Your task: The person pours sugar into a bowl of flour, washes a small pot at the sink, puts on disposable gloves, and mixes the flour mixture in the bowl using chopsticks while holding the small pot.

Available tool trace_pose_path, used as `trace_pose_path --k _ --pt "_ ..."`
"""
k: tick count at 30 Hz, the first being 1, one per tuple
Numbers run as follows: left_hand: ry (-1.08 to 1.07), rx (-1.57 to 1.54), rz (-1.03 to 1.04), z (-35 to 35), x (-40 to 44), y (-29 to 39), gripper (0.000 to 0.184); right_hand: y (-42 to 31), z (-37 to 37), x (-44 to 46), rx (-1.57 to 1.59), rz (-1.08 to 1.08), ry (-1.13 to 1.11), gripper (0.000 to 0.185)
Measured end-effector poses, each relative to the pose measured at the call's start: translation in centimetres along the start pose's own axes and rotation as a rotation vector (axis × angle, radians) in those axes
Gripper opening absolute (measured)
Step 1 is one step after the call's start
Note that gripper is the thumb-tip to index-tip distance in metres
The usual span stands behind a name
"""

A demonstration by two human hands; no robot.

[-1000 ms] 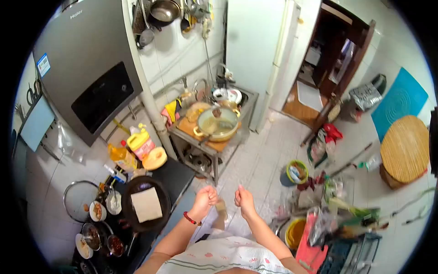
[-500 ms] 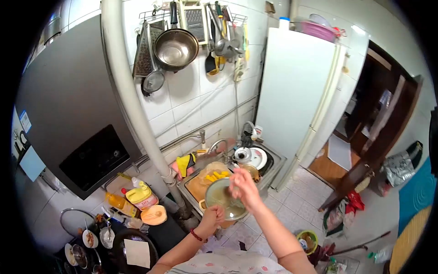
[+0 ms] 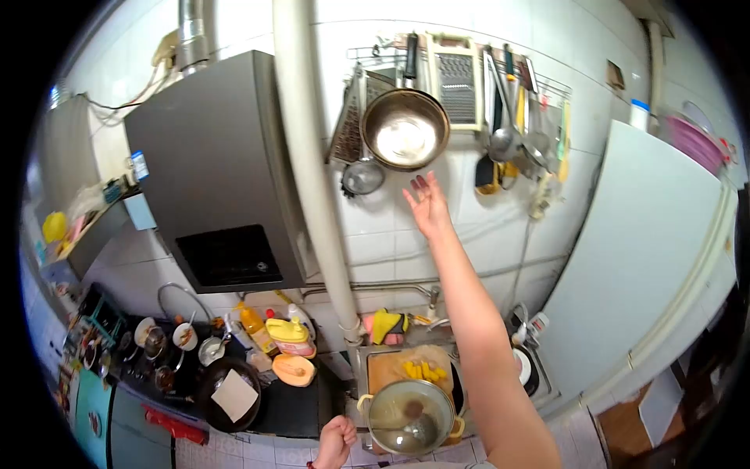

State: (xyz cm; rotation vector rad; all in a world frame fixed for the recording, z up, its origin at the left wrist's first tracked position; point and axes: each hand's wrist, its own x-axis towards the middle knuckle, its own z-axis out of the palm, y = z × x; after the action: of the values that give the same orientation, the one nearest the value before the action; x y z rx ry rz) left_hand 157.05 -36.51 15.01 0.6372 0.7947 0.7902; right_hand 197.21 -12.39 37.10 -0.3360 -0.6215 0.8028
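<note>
My right hand [image 3: 428, 205] is raised toward the wall, its fingers spread and nothing in them. Just above it hangs a steel saucepan [image 3: 406, 129], apart from the fingertips. Low in the view, my left hand [image 3: 337, 439] is curled into a fist, with nothing visible in it. Beside that fist stands a wide pot [image 3: 380, 399] with two light handles, holding cloudy liquid and a dark round shape I cannot make out. Behind the pot, yellow cut pieces [image 3: 424, 370] lie on a brown board [image 3: 383, 371] over the sink.
Graters [image 3: 455, 86], a strainer [image 3: 364, 178] and ladles [image 3: 504, 144] hang from the wall rack. A halved orange melon or squash [image 3: 294, 370], bottles [image 3: 289, 336] and a wok [image 3: 209, 402] stand on the left counter. A vertical pipe [image 3: 312, 172] and a refrigerator [image 3: 633, 258] flank the sink.
The view has tilted up and turned left. My right hand has risen from above the pot to just below the hanging saucepan. My left hand has come away from the pot's rim.
</note>
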Motion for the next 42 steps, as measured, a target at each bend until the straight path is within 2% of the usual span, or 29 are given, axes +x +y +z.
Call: trace_pose_path --k 3,7,11,14,15,17,19,21,24,25,26,27,28,29,31,34,36,37,38,41,42 --pt "0.102 -0.081 0.081 -0.9 -1.7 -0.5 0.024 0.3 4.2 0.9 -0.031 -0.063 -0.133 0.058" --pt "0.127 -0.171 0.179 -1.5 -3.9 -0.7 0.025 0.7 6.7 1.1 0.073 -0.201 -0.046 0.082" --pt "0.142 -0.185 0.17 -2.5 -4.6 -1.5 0.027 -1.8 9.0 1.4 0.142 -0.148 -0.083 0.078" --pt "0.164 -0.111 0.12 -1.3 -5.0 -0.3 0.028 -3.6 8.5 -1.1 0.07 -0.127 -0.104 0.055" --pt "0.104 0.057 0.21 -1.9 -4.6 -0.2 0.023 -4.4 8.0 -2.9 0.045 -0.114 -0.097 0.047" --pt "-0.031 0.388 0.377 -3.7 -3.4 -0.4 0.016 -5.3 5.2 -7.8 0.003 -0.043 -0.091 0.049" --pt "-0.003 0.975 0.832 -2.2 -3.9 2.3 0.012 -6.5 2.1 -14.7 -0.024 0.082 -0.094 0.055" --pt "0.06 1.303 1.19 0.3 -5.2 5.5 0.017 -6.6 -2.4 -22.4 -0.014 0.243 -0.07 0.059" --pt "0.187 1.42 1.441 1.9 -6.0 7.3 0.043 -6.5 -9.1 -36.4 0.036 0.417 -0.014 0.055" --pt "0.214 1.447 1.533 1.4 -6.0 7.3 0.053 -6.6 -10.9 -41.1 -0.113 0.472 0.088 0.056" --pt "0.201 1.541 1.723 0.9 -5.8 7.5 0.062 -6.7 -12.8 -45.9 0.045 0.575 0.053 0.057" --pt "0.171 1.627 1.918 0.3 -5.7 7.6 0.071 -7.0 -14.7 -51.0 -0.024 0.67 0.164 0.06" --pt "0.144 1.815 1.928 0.3 -6.5 7.8 0.071 -8.0 -16.3 -55.5 0.026 0.746 0.174 0.062" --pt "-0.101 1.662 2.033 0.5 -6.9 8.0 0.06 -8.9 -17.9 -59.9 0.076 0.821 0.187 0.063" --pt "-0.22 1.707 2.079 1.8 -8.9 6.8 0.043 -11.3 -16.3 -64.9 -0.029 0.874 0.299 0.065" --pt "-0.496 1.956 2.152 4.1 -11.5 6.0 0.022 -14.4 -16.2 -69.2 -0.06 0.909 0.3 0.066" --pt "-0.71 1.909 2.058 6.5 -10.9 5.6 0.018 -16.4 -16.4 -70.8 -0.068 0.872 0.278 0.067" --pt "-0.728 1.864 2.075 7.7 -10.5 5.3 0.017 -17.5 -16.6 -71.3 -0.071 0.84 0.266 0.068" --pt "-0.803 1.746 2.05 9.0 -10.4 5.5 0.023 -18.4 -16.7 -71.6 -0.07 0.796 0.257 0.068" --pt "-0.832 2.112 1.11 11.2 -11.0 4.3 0.034 -21.0 -15.6 -70.5 -0.034 0.63 0.327 0.07" --pt "-0.808 2.045 1.16 11.6 -10.8 3.2 0.031 -21.7 -13.7 -69.2 -0.026 0.591 0.477 0.071"
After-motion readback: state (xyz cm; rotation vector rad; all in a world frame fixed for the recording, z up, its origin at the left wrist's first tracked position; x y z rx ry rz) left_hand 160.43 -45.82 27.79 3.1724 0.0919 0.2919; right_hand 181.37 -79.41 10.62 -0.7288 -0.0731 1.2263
